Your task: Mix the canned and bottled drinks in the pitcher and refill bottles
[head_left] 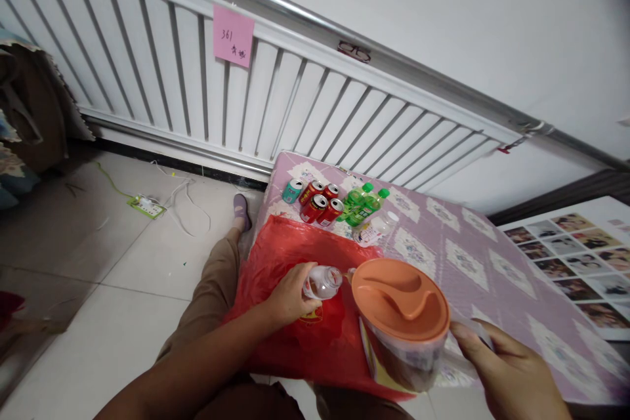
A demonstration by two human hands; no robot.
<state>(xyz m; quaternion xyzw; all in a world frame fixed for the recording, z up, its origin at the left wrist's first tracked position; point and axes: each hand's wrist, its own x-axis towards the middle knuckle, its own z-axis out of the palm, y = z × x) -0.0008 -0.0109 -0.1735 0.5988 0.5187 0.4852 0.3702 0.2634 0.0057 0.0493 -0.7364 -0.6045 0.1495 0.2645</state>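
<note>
The right hand (512,367) sits nearest the camera, its fingers curled around the clear handle of a plastic jug (406,341); the thumb lies along the handle and the grip is closed on it. The jug stands upright just left of that hand, capped with an orange lid (399,298), with dark liquid visible low inside.

Left of the jug, the left hand (290,295) is clamped around a small clear bottle (323,282), held tilted almost on its side, with its neck pointing toward the rim of the jug's lid. The neck is very close to the lid; whether they touch cannot be told. Under this hand lies a red plastic bag (280,256), spread over the near corner of a table with a pink patterned cloth (467,256).

Beyond the held bottle, another clear bottle (377,228) lies on its side. Farther still stand two green bottles (361,203), three red cans (319,200) and a teal can (292,191), grouped close together near the table's far edge. Behind them a white slatted radiator cover (197,79) carries a pink note (233,35).
</note>
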